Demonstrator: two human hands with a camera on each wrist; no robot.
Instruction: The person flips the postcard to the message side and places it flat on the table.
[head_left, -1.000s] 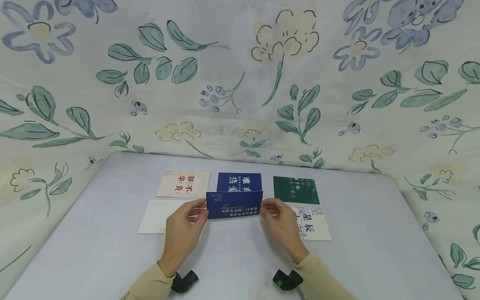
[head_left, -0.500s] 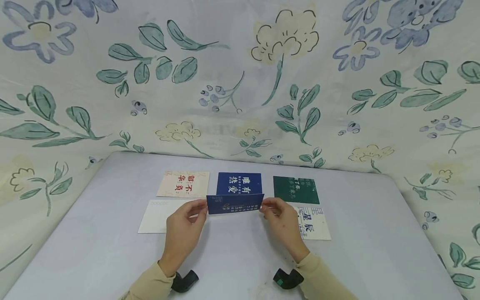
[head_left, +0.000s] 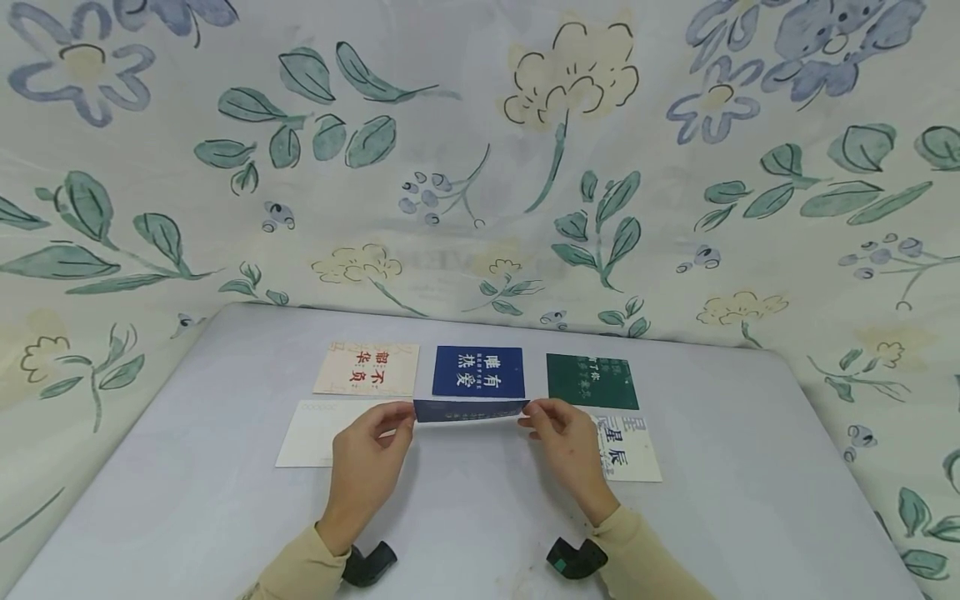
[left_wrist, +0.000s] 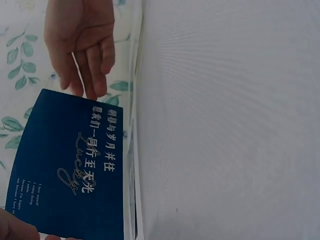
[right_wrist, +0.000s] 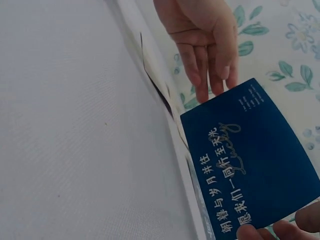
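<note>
Probable placing step: left hand (head_left: 371, 450) and right hand (head_left: 566, 443) pinch a card (head_left: 471, 411) by opposite ends; next move calls for level lowering.

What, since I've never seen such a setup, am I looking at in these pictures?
No machine here: just a person's left hand and right hand. The wide picture comes from a camera on the head; the other two, from one on each wrist. On the pale table lie five cards: a cream card with red characters, a blue card, a green card, a white card partly behind the left hand, and a whitish card with blue characters. Between them, the hands hold up a sixth, a dark blue card, by its ends.
</note>
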